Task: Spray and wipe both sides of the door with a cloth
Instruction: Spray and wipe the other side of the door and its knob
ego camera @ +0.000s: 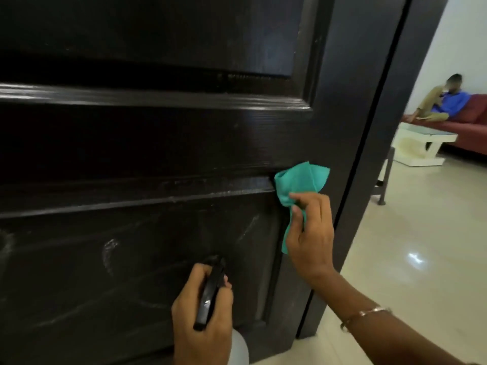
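Door [158, 143] panelling fills nearly the whole view, dark and glossy, standing straight ahead of both hands and just beyond them. The right hand [309, 233] is clenched on a bunched teal cloth [300, 183], thumb and fingers pinching its lower part while the upper wad presses against the door where the right end of a horizontal moulding groove [184, 184] meets the vertical stile. The left hand [203, 317], lower and nearer the camera, is wrapped around the black head of a spray bottle [210, 293], whose pale body shows below the palm; the nozzle points up and away toward the lower panel [131, 272]. I cannot tell whether a finger is on the trigger. The groove runs long and level, from the cloth leftward across the door, and pale dust still lies along it, so the coming wipe most likely turns on dragging the cloth left along that axis; the right hand is already on it, the left well below. Whitish smears mark the lower panel, between the two hands and to their left. On the right the door's free edge [353, 180] stands near the cloth, with the frame just beyond. Farther right lie a tiled floor [421, 233], a white low table [421, 143] and a person [442, 101] seated on a red sofa [471, 130].
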A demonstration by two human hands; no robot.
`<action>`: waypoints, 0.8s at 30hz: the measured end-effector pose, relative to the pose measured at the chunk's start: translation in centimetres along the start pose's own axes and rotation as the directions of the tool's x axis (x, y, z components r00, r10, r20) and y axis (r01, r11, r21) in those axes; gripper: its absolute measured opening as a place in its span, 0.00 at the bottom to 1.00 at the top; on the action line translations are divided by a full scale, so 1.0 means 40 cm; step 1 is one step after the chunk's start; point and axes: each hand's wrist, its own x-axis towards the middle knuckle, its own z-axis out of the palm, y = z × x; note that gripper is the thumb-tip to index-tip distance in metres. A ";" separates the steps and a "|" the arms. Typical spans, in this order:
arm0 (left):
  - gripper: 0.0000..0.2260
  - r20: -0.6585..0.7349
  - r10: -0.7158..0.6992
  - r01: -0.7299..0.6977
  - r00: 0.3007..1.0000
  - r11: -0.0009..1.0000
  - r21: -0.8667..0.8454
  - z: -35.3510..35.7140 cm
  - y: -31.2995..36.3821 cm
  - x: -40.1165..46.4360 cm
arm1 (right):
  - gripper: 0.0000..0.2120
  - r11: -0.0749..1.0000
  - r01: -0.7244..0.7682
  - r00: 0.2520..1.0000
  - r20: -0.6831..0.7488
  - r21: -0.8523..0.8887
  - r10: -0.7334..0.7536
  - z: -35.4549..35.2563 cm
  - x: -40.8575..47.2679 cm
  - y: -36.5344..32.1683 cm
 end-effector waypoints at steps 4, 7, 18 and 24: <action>0.02 -0.067 -0.044 0.043 0.997 0.999 -0.016 -0.062 0.012 -0.023 | 0.12 0.997 -0.028 0.994 -0.099 0.074 0.035 0.101 0.035 -0.171; 0.01 -0.144 -0.056 0.055 0.988 0.998 -0.011 -0.145 -0.009 -0.023 | 0.12 0.983 0.077 0.997 -0.029 0.169 -0.073 0.178 -0.023 -0.305; 0.02 -0.348 -0.087 0.106 0.933 0.994 0.035 -0.316 -0.082 -0.059 | 0.22 0.922 0.317 0.919 0.166 0.223 -0.356 0.145 0.002 -0.202; 0.05 -0.358 -0.069 0.104 0.931 0.991 0.079 -0.361 -0.115 -0.106 | 0.27 0.959 0.159 0.987 -0.006 0.235 -0.163 0.159 -0.015 -0.231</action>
